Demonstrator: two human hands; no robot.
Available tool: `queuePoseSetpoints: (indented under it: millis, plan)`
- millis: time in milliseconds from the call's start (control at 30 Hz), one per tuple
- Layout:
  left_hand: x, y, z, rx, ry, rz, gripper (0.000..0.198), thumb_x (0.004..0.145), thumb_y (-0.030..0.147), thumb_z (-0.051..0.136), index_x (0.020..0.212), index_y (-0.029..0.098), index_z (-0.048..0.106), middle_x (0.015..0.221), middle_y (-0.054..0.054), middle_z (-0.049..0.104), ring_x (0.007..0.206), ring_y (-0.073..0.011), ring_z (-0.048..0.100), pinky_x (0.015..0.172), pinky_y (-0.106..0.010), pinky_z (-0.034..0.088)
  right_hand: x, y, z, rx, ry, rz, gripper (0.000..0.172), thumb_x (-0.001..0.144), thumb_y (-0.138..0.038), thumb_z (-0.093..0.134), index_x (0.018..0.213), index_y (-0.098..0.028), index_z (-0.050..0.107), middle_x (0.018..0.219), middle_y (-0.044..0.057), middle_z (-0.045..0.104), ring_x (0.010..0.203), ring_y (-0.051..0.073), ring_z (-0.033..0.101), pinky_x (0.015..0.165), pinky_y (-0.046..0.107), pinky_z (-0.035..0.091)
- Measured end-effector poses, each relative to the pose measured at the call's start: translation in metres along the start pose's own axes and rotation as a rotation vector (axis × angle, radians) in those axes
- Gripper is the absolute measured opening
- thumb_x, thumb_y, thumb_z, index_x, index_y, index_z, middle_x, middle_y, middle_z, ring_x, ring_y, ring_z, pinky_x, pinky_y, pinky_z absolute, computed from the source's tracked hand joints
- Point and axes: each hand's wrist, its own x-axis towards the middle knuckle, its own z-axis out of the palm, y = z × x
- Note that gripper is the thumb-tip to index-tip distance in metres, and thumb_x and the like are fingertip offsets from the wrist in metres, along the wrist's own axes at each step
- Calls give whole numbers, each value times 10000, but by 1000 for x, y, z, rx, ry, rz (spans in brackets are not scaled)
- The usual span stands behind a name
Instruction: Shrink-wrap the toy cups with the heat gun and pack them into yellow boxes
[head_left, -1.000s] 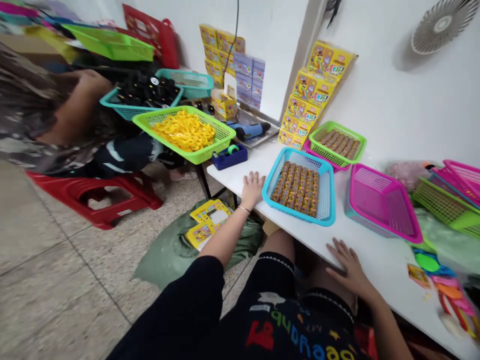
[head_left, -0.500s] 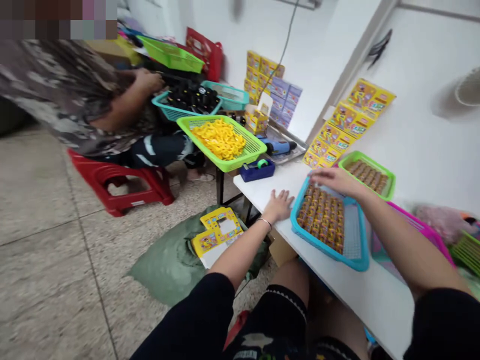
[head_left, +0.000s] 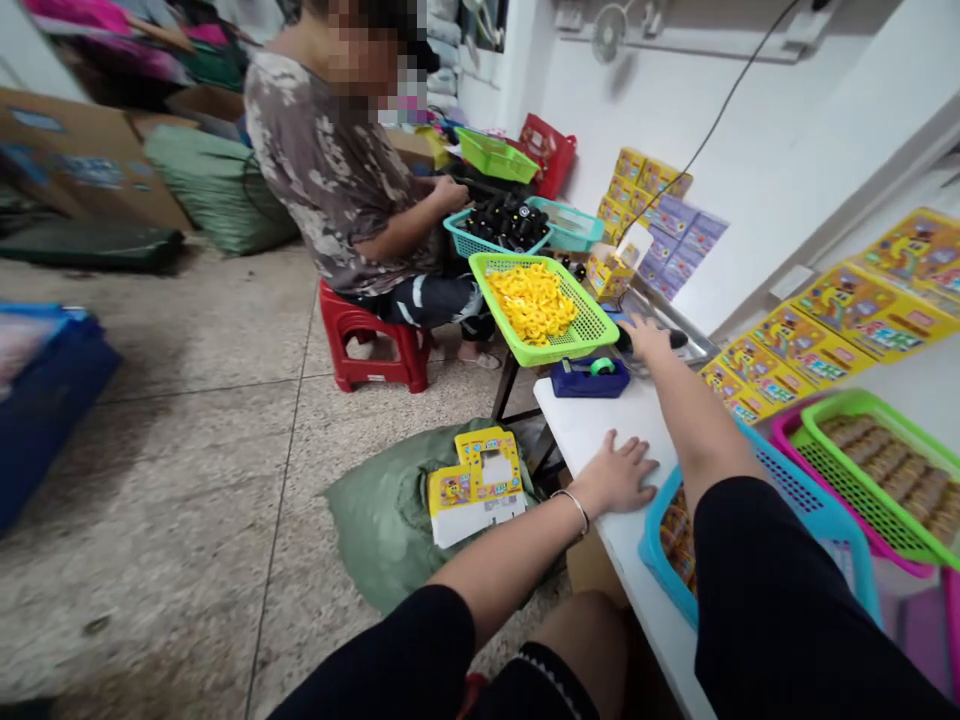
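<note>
My left hand [head_left: 619, 475] lies flat with fingers spread on the near edge of the white table [head_left: 592, 425], next to a turquoise basket [head_left: 780, 480] of small brown pieces. My right arm stretches across that basket. My right hand [head_left: 643, 338] is closed over a dark tool [head_left: 677, 340] lying on a metal tray [head_left: 694, 352] at the table's far end; the tool's ends stick out on both sides of the hand. A blue tape dispenser [head_left: 589, 377] sits just in front of that hand.
A green basket [head_left: 585, 335] of yellow pieces overhangs the table's far corner. A person on a red stool [head_left: 371, 335] handles black parts in a teal basket [head_left: 465, 240]. Yellow boxes [head_left: 810, 345] lean against the wall. A green basket [head_left: 877, 410] sits at right. A green sack [head_left: 382, 510] with yellow cartons lies on the floor.
My right hand has left the turquoise basket and reached further to the dark tool. The view has swung left. My left hand stays flat on the table.
</note>
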Motion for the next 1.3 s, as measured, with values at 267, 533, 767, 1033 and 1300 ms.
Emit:
queuePoseSetpoints:
  millis: [267,533,767,1033,1300]
  plan:
    - [-1,-3,-1,-22,24,1,571,1078,459,335,1545,173,495,1683,-171,371,1574,-315,341,1271,-671,186,21,-15,17,-110,63,-12,584,918,-131,536,1493,-215,485,1493,240,495,1380,363,482,1060,657,464]
    - [6,-8,8,-35,76,-1,518,1058,415,423,1513,196,540,1663,-155,413,1560,-299,371,1276,-662,196,-7,31,-14,-105,176,141,767,801,-204,779,1476,-132,421,1458,270,402,1338,393,463,1045,503,472]
    - [6,-8,0,-60,43,-33,487,1060,395,429,1507,236,541,1669,-138,409,1565,-273,365,1286,-642,179,-69,56,-88,55,432,159,833,782,-267,825,1487,-137,400,1410,229,414,1290,345,473,1105,458,420]
    - [-2,0,-14,-63,37,-63,448,1030,326,452,1448,232,585,1650,-135,440,1545,-250,401,1285,-605,205,-202,58,-213,208,751,41,827,718,-277,847,1461,-197,494,1372,178,515,1244,329,539,1099,468,464]
    - [-1,6,-24,-251,107,-124,410,972,225,516,1365,186,623,1541,-141,576,1438,-253,532,1291,-546,217,-379,76,-269,872,969,251,673,578,-254,912,1215,-154,721,1036,85,710,900,222,650,901,527,559]
